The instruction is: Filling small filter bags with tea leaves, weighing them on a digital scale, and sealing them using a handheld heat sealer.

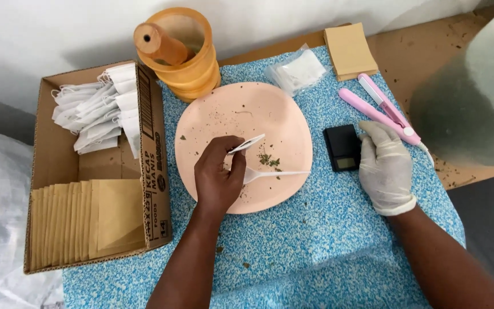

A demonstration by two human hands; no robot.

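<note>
On the blue speckled counter [293, 252], the pink plate [212, 120] is almost bare, with only a small clump of dried green leaf bits [269, 160] left near its centre, so most of the herb seems already taken up. At the plate's seven o'clock the bare left hand [218, 177] is closed, pinching a small white sachet [246, 144] and a white plastic spoon [273, 174] whose tip lies by the bits. At three o'clock the gloved right hand [384, 169] rests open, fingers against the little black scale [342, 147].

Blue speckled mat [327, 240] w/ pink plate [293, 123], black scale [342, 147], cardboard box [52, 154], wooden mortar [192, 71]
</note>
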